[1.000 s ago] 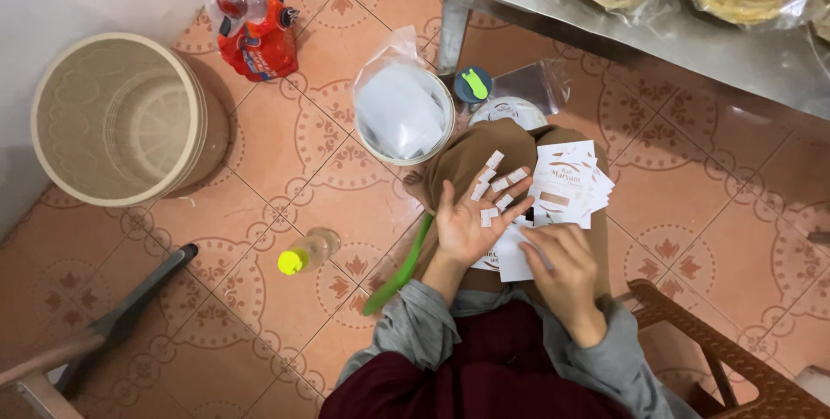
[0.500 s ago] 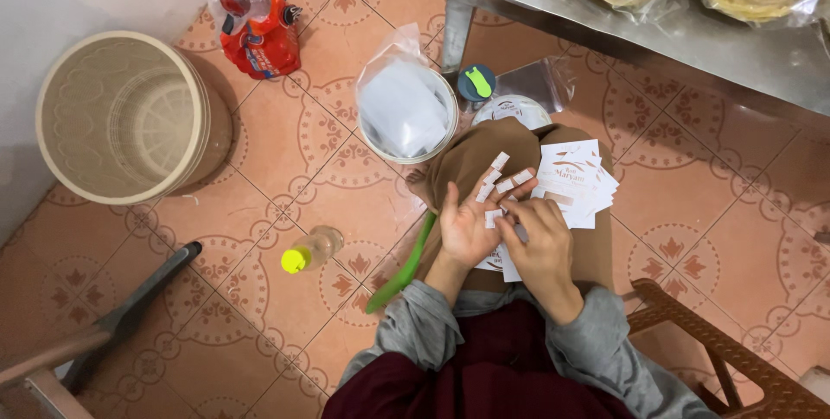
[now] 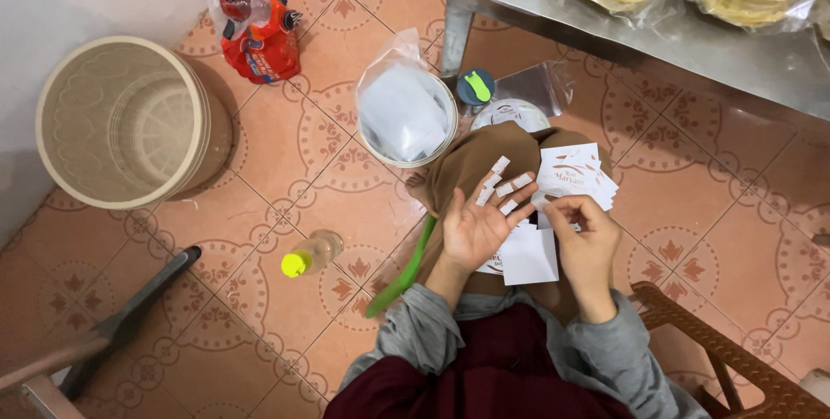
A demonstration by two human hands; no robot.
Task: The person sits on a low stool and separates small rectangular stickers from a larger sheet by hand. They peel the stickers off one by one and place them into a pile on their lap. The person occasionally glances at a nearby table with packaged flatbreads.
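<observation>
The left hand (image 3: 471, 227), spread open, carries tape strips (image 3: 504, 186) on its fingertips; the right hand (image 3: 581, 230) pinches one, which might fold and stick to itself.

Tape strips (image 3: 500, 184): small, white, stuck to spread fingertips. Cards (image 3: 575, 175): white, printed, fanned stack on brown cloth, just beside the strips.

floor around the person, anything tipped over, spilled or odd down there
A small clear bottle with a yellow cap lies on its side on the tiled floor, left of the left hand; no spill shows. That hand has small white tape strips stuck on its fingertips. Nothing else stands out.
</observation>
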